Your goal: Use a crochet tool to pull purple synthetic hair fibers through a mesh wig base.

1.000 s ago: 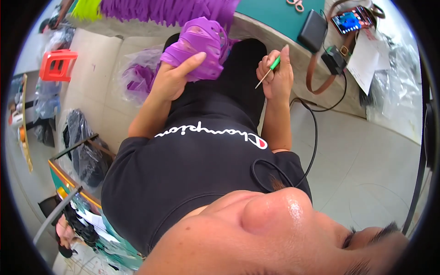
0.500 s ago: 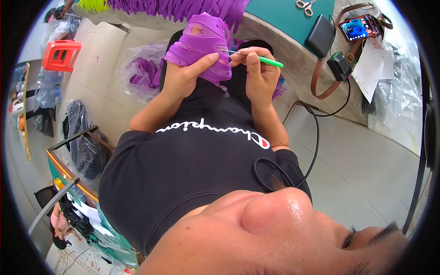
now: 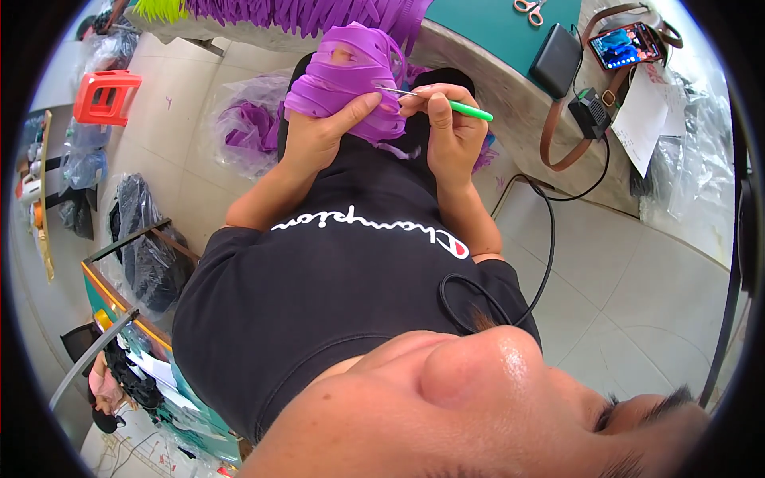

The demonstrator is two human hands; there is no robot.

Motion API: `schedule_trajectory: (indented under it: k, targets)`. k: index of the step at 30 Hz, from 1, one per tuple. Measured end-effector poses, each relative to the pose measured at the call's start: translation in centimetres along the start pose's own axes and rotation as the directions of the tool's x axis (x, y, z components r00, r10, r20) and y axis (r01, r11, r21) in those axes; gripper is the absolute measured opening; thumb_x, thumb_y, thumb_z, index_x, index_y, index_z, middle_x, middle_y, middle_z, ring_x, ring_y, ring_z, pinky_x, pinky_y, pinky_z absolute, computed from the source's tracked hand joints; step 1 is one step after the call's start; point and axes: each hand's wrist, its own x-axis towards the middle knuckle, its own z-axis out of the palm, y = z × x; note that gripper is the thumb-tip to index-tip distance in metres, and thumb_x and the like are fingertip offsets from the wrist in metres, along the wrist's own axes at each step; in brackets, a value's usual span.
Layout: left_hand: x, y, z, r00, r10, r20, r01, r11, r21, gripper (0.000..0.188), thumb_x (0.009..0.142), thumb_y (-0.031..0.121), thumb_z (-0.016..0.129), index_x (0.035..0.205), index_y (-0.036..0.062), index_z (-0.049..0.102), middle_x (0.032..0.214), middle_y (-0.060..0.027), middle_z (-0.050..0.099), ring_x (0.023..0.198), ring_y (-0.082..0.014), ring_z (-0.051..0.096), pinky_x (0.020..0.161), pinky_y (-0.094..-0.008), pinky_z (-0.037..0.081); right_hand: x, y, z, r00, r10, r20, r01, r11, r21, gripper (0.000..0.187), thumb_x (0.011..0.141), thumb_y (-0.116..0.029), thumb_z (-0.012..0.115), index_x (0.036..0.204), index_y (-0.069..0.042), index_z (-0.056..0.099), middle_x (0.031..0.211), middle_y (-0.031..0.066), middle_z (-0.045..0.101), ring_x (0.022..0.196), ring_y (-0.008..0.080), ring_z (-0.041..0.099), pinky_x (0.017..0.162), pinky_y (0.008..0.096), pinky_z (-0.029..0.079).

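Observation:
A strappy purple piece (image 3: 339, 86), soft and made of overlapping bands with slits, is raised above my lap. My left hand (image 3: 317, 142) grips it, thumb pressed on the near face and the other fingers behind or inside; a bit of finger shows through a gap near its top. In my right hand (image 3: 453, 142) is a thin metal-shafted tool with a green handle (image 3: 472, 110), pinched near the shaft. Its tip meets the right side of the purple piece, by my left thumb. Whether the tip is hooked or pointed is too small to tell. A loose purple strand hangs below.
Ahead, a green-topped table (image 3: 486, 32) bears a heap of purple strips (image 3: 319, 14), scissors (image 3: 529, 11), a black box (image 3: 556, 62) and a phone (image 3: 625, 48). A plastic bag of purple pieces (image 3: 251, 127) lies on the floor. A red stool (image 3: 107, 97) stands left.
The purple piece has turned slightly, and its loose strand has swung to the right. The tool's tip has shifted slightly to the right. Both hands keep their grip.

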Motion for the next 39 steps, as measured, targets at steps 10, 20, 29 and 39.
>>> schedule_trajectory:
  k: [10,20,29,39]
  targets:
    - [-0.2,-0.3,0.2,0.997,0.062,-0.042,-0.058,0.994,0.091,0.061,0.079,-0.005,0.066,0.135,-0.0023,0.041,0.116,-0.0069,0.057,0.099,-0.0115,0.057,0.085,-0.0278,0.048,0.5,-0.1,-0.9,0.944,-0.33,0.011,0.256,0.709,-0.657,0.009,0.087,-0.002,0.062,0.093,0.004,0.059,0.082,0.0133,0.065,0.074,0.0176,0.064,0.068,0.0265,0.051]
    - [0.0,0.2,0.2,0.997,0.049,0.056,-0.053,0.995,0.083,0.058,0.08,-0.003,0.065,0.133,-0.0002,0.043,0.122,-0.0079,0.055,0.103,-0.0123,0.055,0.088,-0.0268,0.045,0.5,-0.3,-0.1,0.964,0.257,-0.07,-0.265,0.945,-0.189,0.027,0.099,-0.029,0.044,0.09,-0.004,0.05,0.082,0.0101,0.065,0.074,0.0128,0.06,0.068,0.0233,0.045]
    - [-0.3,-0.2,0.9,0.995,0.053,0.079,-0.076,0.944,0.321,0.059,0.081,-0.004,0.063,0.135,-0.0012,0.04,0.126,-0.0079,0.052,0.111,-0.0138,0.051,0.096,-0.0271,0.04,0.6,1.4,1.3,0.915,0.393,-0.093,-0.343,0.877,0.336,0.034,0.079,0.007,0.066,0.072,-0.012,0.039,0.084,0.0095,0.064,0.077,0.0114,0.06,0.069,0.0221,0.047]
    - [-0.3,0.0,1.2,0.993,0.018,0.117,-0.031,0.994,0.109,0.071,0.08,-0.006,0.063,0.142,0.0007,0.028,0.133,-0.012,0.047,0.117,-0.0162,0.048,0.101,-0.0299,0.036,0.2,0.4,0.3,0.888,0.459,-0.016,-0.388,0.77,0.507,0.033,0.082,0.002,0.066,0.072,-0.012,0.038,0.088,0.0106,0.064,0.084,0.0148,0.061,0.076,0.0253,0.046]
